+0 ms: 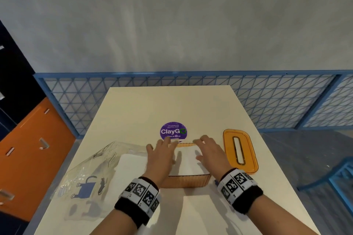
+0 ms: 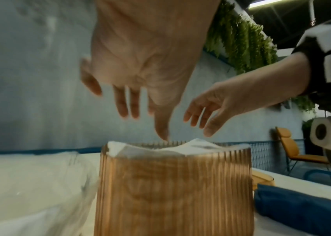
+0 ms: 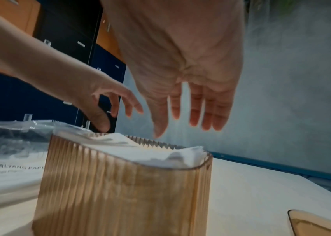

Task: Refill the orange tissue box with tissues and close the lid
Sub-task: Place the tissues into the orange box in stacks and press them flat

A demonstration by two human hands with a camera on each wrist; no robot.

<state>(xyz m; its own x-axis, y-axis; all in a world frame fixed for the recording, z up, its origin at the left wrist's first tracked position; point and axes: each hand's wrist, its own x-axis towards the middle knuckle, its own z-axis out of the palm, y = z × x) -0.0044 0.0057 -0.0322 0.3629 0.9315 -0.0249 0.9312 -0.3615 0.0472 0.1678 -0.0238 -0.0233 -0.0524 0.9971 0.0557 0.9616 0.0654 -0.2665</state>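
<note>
The orange ribbed tissue box stands lidless on the table, filled to its rim with white tissues. My left hand hovers over the box's left side, fingers spread and straight, holding nothing. Over the right side hovers my right hand, also with straight fingers and empty. Both hands sit just above the tissues. The orange lid with its long slot lies flat on the table to the right of the box.
A clear plastic tissue bag holding more white tissues lies left of the box. A purple round sticker sits on the table behind it. A blue mesh railing borders the far edge. A blue object lies right of the box.
</note>
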